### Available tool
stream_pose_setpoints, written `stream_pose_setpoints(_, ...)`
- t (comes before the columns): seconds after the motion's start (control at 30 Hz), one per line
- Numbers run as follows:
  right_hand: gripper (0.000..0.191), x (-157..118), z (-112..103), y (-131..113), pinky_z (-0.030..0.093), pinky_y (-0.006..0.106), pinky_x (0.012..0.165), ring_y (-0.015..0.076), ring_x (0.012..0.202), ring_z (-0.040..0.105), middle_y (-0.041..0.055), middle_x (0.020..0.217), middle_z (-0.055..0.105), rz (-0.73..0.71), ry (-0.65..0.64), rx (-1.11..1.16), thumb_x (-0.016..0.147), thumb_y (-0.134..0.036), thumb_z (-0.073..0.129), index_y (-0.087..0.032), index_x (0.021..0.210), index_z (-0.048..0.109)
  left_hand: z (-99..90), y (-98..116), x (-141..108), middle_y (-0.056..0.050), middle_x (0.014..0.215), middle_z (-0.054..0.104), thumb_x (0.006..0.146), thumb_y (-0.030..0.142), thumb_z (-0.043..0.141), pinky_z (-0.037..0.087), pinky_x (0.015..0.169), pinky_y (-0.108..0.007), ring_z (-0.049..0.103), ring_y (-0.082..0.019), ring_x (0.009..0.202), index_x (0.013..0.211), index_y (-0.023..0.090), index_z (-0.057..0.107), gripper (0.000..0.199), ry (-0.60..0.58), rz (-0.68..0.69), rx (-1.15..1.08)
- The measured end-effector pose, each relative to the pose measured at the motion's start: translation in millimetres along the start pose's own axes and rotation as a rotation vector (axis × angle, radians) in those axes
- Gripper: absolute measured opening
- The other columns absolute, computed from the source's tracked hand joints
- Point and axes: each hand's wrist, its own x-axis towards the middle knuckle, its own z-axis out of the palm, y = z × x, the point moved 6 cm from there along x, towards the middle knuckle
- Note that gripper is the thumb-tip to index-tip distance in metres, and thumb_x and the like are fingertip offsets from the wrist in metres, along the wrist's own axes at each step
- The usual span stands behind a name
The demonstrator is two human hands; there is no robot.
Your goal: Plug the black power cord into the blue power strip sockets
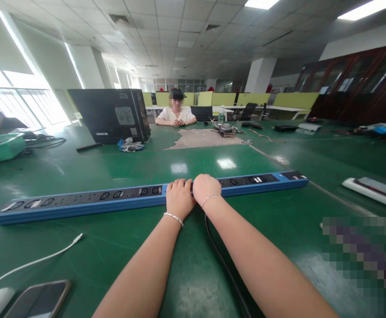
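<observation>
A long blue power strip [90, 207] with a black face and rows of sockets lies across the green table in front of me. My left hand [178, 196] rests over its middle, fingers bent across the socket face and holding the strip. Close beside it, my right hand [206, 187] is closed in a fist over the sockets. A black cable [217, 251] runs from beneath my right hand down towards the near table edge. The cable's end is hidden by the fist.
Near left are a phone [40, 300] and a white charging cable [43, 258]. A monitor [113, 115], gloves [130, 145] and a green basket [2, 148] stand farther back. A person [176, 110] sits opposite. A white bar-shaped device [374, 190] lies on the right.
</observation>
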Motion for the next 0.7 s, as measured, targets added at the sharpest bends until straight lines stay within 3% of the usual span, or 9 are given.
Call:
stream_pose_setpoints(0.13,0.038,-1.9,3.4,3.7,0.051,0.028,0.07,0.0209,0.089,0.066,0.0219,0.104,0.064,0.042,0.046,0.0,0.085,-0.006,0.033,-0.006,0.103,0.066,0.4,2.5,0.5,-0.011,0.121,0.059,0.086,0.031,0.041,0.031,0.096,-0.041,0.05,-0.025,0.113,0.12,0.021,0.054,0.038,-0.011,-0.001,0.002)
stream_pose_setpoints(0.33,0.03,7.3,3.2,5.4,0.05,0.03,0.075,0.0217,0.091,0.066,0.0176,0.096,0.068,0.012,-0.052,0.058,0.083,-0.01,0.041,-0.011,0.09,0.07,1.4,2.8,1.0,-0.011,0.118,0.061,0.084,0.031,0.043,0.034,0.095,-0.04,0.051,-0.025,0.112,0.117,0.019,0.056,0.037,0.017,0.027,-0.005)
stream_pose_setpoints(0.53,0.03,0.0,13.4,22.9,0.049,0.031,0.074,0.022,0.088,0.067,0.0145,0.097,0.067,0.059,0.067,0.166,0.087,-0.019,0.037,-0.012,0.106,0.059,2.7,1.9,1.9,-0.011,0.117,0.062,0.084,0.033,0.044,0.034,0.094,-0.04,0.052,-0.026,0.112,0.117,0.018,0.057,0.038,0.043,0.005,-0.007)
stream_pose_setpoints(0.7,0.029,5.9,13.1,19.1,0.049,0.03,0.077,0.0216,0.093,0.065,0.0169,0.097,0.067,0.048,-0.028,0.155,0.085,-0.017,0.038,-0.01,0.103,0.06,1.9,2.4,2.5,-0.01,0.116,0.062,0.083,0.034,0.043,0.034,0.093,-0.039,0.052,-0.026,0.11,0.115,0.02,0.057,0.037,0.036,0.009,-0.006)
